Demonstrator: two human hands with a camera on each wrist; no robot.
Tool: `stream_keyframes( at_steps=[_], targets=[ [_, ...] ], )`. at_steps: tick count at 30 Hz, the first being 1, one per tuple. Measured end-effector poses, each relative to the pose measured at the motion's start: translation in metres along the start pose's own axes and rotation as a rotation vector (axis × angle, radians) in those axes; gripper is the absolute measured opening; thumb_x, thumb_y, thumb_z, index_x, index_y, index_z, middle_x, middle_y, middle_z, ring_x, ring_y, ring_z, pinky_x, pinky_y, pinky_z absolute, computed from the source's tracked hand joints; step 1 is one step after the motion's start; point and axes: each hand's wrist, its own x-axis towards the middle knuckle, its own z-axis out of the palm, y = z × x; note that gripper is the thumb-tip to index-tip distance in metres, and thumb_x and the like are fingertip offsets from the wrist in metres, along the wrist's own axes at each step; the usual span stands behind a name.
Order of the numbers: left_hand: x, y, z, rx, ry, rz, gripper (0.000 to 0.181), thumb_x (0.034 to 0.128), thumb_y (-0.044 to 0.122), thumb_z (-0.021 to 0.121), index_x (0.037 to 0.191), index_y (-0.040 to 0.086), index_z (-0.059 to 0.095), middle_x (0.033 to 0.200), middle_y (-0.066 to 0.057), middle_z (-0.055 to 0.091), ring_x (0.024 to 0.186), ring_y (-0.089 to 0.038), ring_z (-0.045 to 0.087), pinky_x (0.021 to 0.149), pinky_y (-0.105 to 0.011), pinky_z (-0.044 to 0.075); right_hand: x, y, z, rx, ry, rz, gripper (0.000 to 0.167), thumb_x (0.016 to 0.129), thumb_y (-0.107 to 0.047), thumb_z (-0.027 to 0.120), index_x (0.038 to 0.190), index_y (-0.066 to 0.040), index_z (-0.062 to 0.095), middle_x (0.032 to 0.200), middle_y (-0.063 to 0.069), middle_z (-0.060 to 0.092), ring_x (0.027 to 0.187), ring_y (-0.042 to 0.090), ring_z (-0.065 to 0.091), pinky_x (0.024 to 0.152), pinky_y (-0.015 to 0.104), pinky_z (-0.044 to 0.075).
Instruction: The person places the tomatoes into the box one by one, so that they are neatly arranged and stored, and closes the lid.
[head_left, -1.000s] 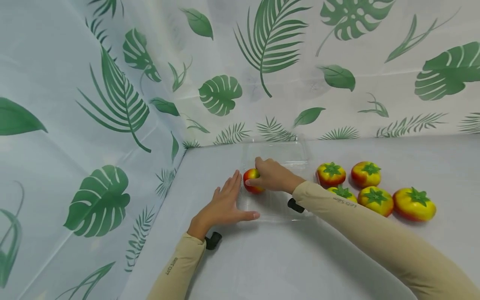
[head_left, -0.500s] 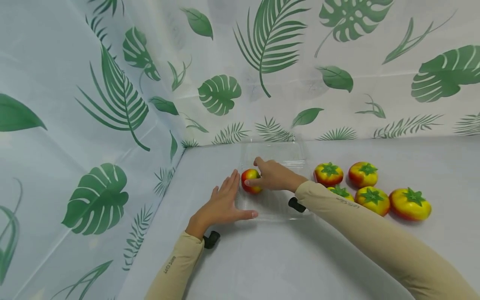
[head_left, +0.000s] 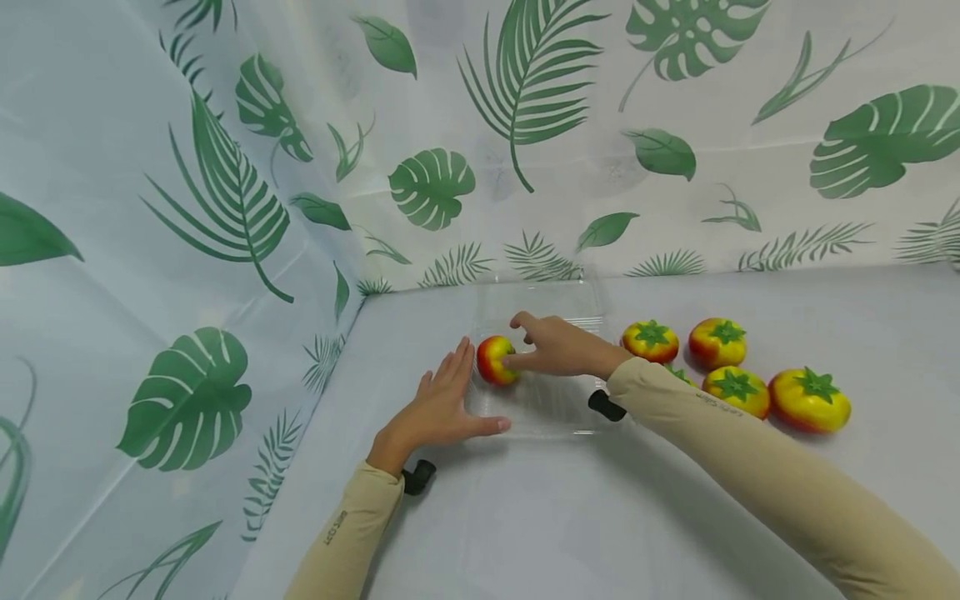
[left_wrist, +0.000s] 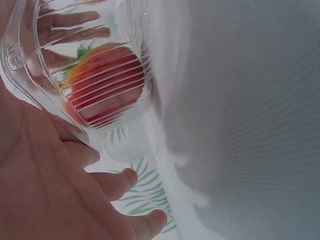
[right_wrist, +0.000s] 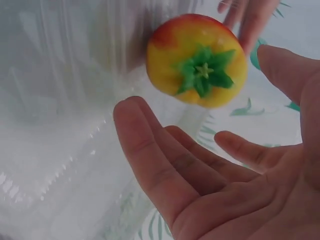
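Note:
A red-and-yellow tomato-like fruit with green star-shaped leaves lies on its side at the left of a clear plastic box. In the right wrist view its leafy top faces my right hand. The fingers of that hand are spread and relaxed beside the fruit, with a gap showing in the right wrist view. My left hand lies along the box's left side, fingers straight and thumb at the near edge. Through the ribbed wall, the left wrist view shows the fruit inside.
Several similar fruits, including one at the far right, sit on the white table right of the box. My right forearm partly covers one of them. The box's clear lid lies back towards the leaf-patterned curtain.
My right hand has let go of the fruit and drawn back slightly to the right, fingers spreading. The fruit stays at the box's left side. My left hand keeps its place against the box.

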Motion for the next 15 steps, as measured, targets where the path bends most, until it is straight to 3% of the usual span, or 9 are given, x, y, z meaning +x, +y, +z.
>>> stream_keyframes(
  at_steps=[9,15],
  targets=[
    [0.002,0.001,0.001,0.007,-0.006,-0.020,0.130,0.0878,0.072,0.073,0.172,0.008,-0.003,0.179,-0.005,-0.012,0.164,-0.036,-0.002,0.125,-0.070,0.001,-0.023,0.008,-0.019,0.041,0.026,0.005,0.069,0.106,-0.038,0.069,0.158,-0.001,0.043,0.149,0.029,0.057,0.124,0.043,0.066,0.104,0.057,0.054],
    [0.001,0.000,0.002,-0.008,-0.010,-0.031,0.131,0.0867,0.074,0.073,0.172,0.008,-0.002,0.179,-0.006,-0.011,0.164,-0.037,-0.001,0.124,-0.071,0.000,-0.050,0.010,-0.032,0.081,0.070,-0.013,0.076,0.105,-0.041,0.069,0.165,-0.006,0.037,0.165,0.020,0.043,0.139,0.044,0.055,0.109,0.060,0.049]
  ],
)
